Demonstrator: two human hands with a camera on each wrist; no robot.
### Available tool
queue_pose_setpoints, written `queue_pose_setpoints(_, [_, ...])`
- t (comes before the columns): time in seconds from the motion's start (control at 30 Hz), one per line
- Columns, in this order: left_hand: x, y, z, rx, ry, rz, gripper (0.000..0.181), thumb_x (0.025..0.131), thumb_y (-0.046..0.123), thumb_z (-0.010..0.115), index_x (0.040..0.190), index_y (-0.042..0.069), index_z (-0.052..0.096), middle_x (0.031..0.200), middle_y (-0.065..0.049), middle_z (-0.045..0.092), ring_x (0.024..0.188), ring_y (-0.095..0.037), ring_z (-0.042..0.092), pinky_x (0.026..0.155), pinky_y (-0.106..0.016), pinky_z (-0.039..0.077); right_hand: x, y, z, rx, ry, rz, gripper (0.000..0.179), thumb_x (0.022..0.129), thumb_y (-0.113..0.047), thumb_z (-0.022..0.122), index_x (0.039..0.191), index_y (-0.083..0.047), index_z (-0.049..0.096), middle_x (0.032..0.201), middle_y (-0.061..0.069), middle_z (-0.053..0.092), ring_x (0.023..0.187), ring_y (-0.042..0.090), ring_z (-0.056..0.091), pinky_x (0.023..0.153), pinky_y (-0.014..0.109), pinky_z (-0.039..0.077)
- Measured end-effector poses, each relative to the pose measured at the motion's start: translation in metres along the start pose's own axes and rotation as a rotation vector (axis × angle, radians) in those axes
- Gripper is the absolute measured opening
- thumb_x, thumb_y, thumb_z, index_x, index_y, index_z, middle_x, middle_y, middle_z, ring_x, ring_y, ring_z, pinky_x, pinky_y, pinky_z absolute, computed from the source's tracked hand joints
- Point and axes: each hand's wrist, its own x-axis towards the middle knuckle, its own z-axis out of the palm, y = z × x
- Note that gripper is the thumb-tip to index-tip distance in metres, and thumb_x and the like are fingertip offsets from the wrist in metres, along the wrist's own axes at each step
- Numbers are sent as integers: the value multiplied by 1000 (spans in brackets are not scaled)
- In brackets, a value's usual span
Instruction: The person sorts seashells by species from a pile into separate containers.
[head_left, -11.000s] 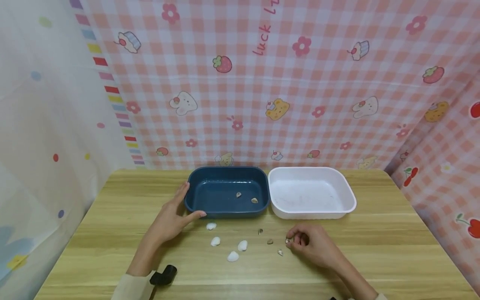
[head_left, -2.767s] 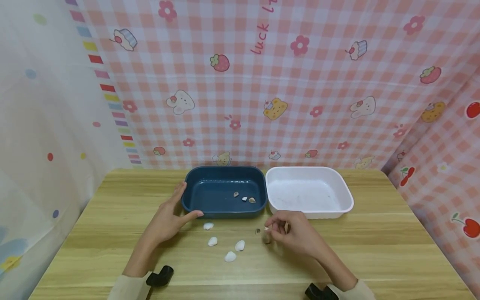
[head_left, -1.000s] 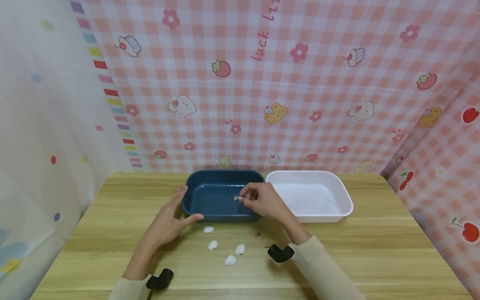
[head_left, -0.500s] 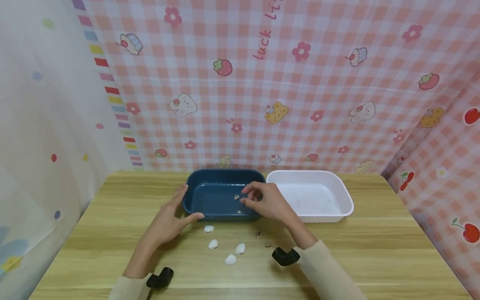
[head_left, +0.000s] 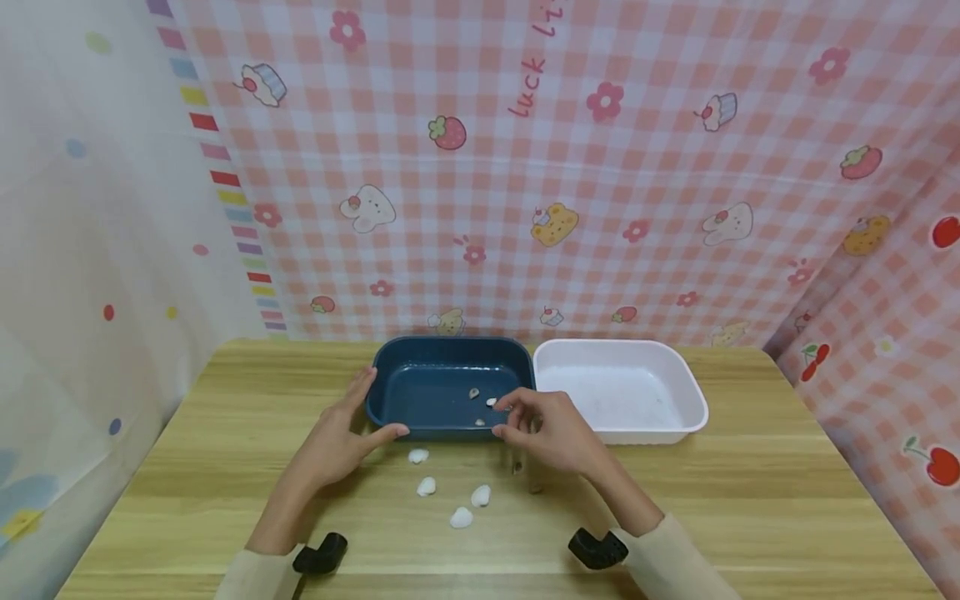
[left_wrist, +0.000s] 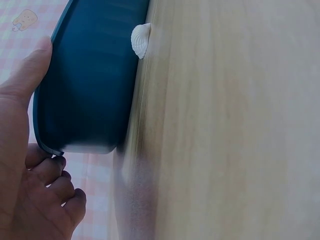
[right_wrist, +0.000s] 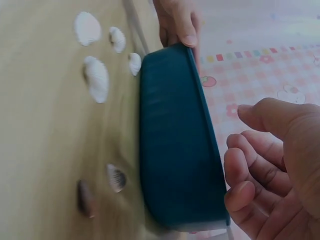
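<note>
My left hand [head_left: 333, 442] holds the left end of the dark blue tray [head_left: 420, 434]; its thumb lies on the front rim and its fingers reach round the end wall. My right hand [head_left: 555, 429] hovers at the tray's front right, thumb and fingers apart with nothing between them. Inside the tray, a small brownish shell [head_left: 474, 393], a white one [head_left: 491, 402] and a pale one [head_left: 479, 422] show; the right hand covers the corner beyond. Two small dark shells, one striped [right_wrist: 116, 178] and one brown [right_wrist: 85, 199], lie on the table below that hand.
A white tray [head_left: 645, 437] stands against the blue tray's right side. Several white ribbed shells [head_left: 461, 517] lie on the wooden table [head_left: 750, 500] in front of the blue tray. Checked cloth [head_left: 480, 167] hangs behind the table.
My right hand picked small shells off the table and put them in the blue tray. It let go of the last and drew back toward the front rim. My left hand stayed put.
</note>
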Motion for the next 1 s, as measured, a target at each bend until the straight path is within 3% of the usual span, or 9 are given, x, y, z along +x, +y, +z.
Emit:
queue_pose_setpoints(0.7, [1, 1, 0, -16, -2, -8, 110, 88, 64, 71, 167, 21, 8, 174, -9, 8, 159, -41, 14, 122, -67, 24, -49, 31, 5, 41, -113, 60, 25, 91, -22, 80, 109, -7, 73, 73, -10, 66, 63, 1, 58, 58, 20, 52])
queue_pose_setpoints(1.0, [0, 3, 0, -11, -3, -6, 111, 87, 65, 70, 167, 20, 8, 174, -10, 8, 158, -42, 14, 122, -67, 24, -66, 53, 7, 18, -109, 140, 18, 88, -25, 82, 102, -17, 76, 72, -11, 62, 62, 0, 54, 57, 20, 48])
